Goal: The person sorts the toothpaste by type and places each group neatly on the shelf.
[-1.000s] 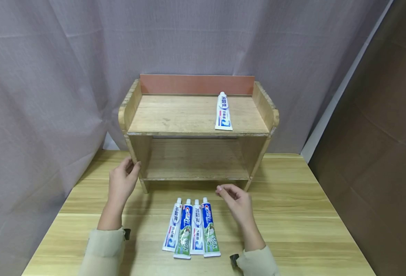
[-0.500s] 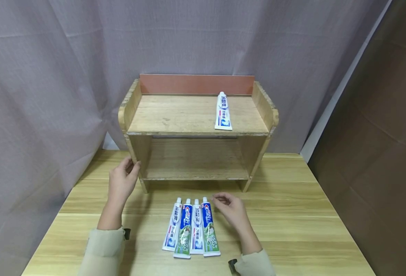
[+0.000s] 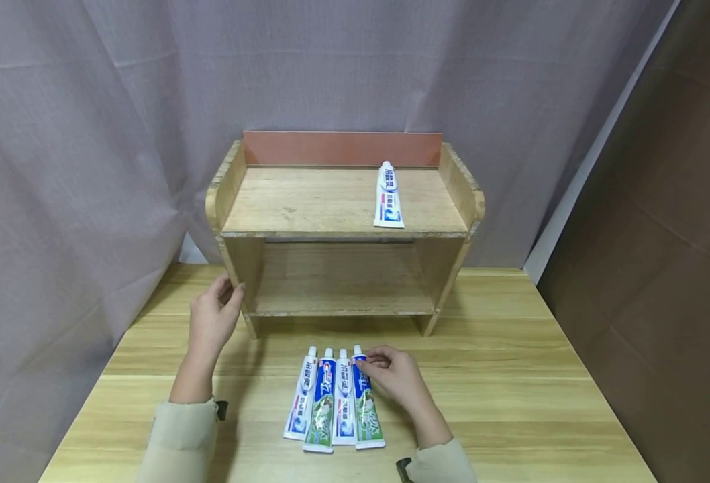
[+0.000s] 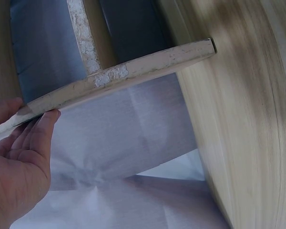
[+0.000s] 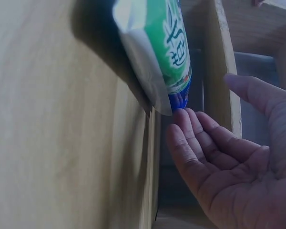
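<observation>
My left hand (image 3: 213,314) pinches the left side panel (image 4: 152,62) of a small wooden shelf (image 3: 343,278), thumb on one face and fingers on the other. On the table in front lie two white toothpaste tubes (image 3: 344,406) and two blue-and-green ones (image 3: 321,409), side by side with caps toward the shelf. My right hand (image 3: 400,381) is at the cap end of the rightmost blue-and-green tube (image 3: 368,409), its thumb overlapping the tube in the head view. In the right wrist view its fingertips (image 5: 178,117) are right at that tube's edge, the thumb spread apart.
Another white toothpaste tube (image 3: 388,194) lies on the shelf's top board, right of centre. The lower board (image 3: 343,278) sits between the side panels. Grey curtain (image 3: 343,67) hangs behind, and a brown cloth (image 3: 651,268) borders the wooden table (image 3: 512,376) on the right.
My right hand has moved left and toward me, from beside the shelf's right leg to the rightmost tube. My left hand stays on the side panel.
</observation>
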`<state>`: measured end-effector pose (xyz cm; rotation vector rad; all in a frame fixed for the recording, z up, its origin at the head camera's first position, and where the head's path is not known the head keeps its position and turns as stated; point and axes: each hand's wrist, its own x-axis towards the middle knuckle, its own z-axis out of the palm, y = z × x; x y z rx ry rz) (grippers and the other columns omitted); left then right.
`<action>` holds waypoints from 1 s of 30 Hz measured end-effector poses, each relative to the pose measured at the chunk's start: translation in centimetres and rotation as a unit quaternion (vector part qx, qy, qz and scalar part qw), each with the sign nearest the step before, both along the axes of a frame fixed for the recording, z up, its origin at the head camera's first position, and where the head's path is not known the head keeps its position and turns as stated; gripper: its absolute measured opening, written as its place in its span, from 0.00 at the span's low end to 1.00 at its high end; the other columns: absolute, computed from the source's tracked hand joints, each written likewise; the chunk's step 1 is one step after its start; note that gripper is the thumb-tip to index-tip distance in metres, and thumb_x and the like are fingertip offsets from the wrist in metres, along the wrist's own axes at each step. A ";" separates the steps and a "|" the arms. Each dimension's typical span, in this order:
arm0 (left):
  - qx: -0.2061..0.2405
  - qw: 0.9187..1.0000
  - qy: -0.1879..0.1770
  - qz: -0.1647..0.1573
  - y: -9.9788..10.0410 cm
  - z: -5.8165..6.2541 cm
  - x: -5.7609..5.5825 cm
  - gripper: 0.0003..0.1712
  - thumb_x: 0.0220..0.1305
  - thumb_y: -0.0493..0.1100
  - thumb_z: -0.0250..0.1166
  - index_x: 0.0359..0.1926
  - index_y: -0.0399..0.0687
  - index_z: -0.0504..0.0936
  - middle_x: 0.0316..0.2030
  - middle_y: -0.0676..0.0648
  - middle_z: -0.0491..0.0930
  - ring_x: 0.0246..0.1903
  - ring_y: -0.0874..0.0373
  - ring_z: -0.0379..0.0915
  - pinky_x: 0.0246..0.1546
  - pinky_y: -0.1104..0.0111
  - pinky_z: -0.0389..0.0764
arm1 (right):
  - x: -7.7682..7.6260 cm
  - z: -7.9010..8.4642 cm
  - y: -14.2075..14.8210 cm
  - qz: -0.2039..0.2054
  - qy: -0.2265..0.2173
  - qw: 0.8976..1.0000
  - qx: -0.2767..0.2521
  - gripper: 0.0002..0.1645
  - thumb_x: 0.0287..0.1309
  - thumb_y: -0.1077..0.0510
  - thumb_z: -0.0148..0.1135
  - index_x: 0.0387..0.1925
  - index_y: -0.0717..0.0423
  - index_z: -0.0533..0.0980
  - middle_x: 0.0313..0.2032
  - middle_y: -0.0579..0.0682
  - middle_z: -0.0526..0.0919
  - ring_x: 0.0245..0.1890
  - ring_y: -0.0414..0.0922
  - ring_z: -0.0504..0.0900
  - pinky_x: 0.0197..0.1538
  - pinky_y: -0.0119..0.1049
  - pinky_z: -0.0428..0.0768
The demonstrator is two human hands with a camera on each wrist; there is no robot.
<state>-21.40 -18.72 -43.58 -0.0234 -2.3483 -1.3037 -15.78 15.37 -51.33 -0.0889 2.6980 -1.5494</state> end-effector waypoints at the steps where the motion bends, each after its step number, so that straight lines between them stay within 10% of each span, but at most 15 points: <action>1: 0.001 1.000 0.000 0.000 0.0 0.0 0.0 0.19 0.73 0.45 0.62 0.58 0.39 0.80 0.54 0.34 0.81 0.53 0.39 0.81 0.54 0.53 0.84 | 0.0 0.0 0.0 0.000 0.000 1.000 0.002 0.26 0.55 0.49 0.75 0.48 0.63 0.82 0.38 0.50 0.86 0.37 0.42 0.84 0.43 0.33 0.87; 30: 0.007 1.000 -0.001 -0.004 0.0 -0.1 0.0 0.20 0.72 0.45 0.62 0.59 0.40 0.79 0.55 0.34 0.81 0.53 0.39 0.81 0.54 0.54 0.84 | 0.7 -0.1 -0.1 0.031 -0.086 0.993 0.077 0.21 0.52 0.46 0.76 0.33 0.60 0.82 0.26 0.47 0.81 0.26 0.43 0.78 0.31 0.34 0.80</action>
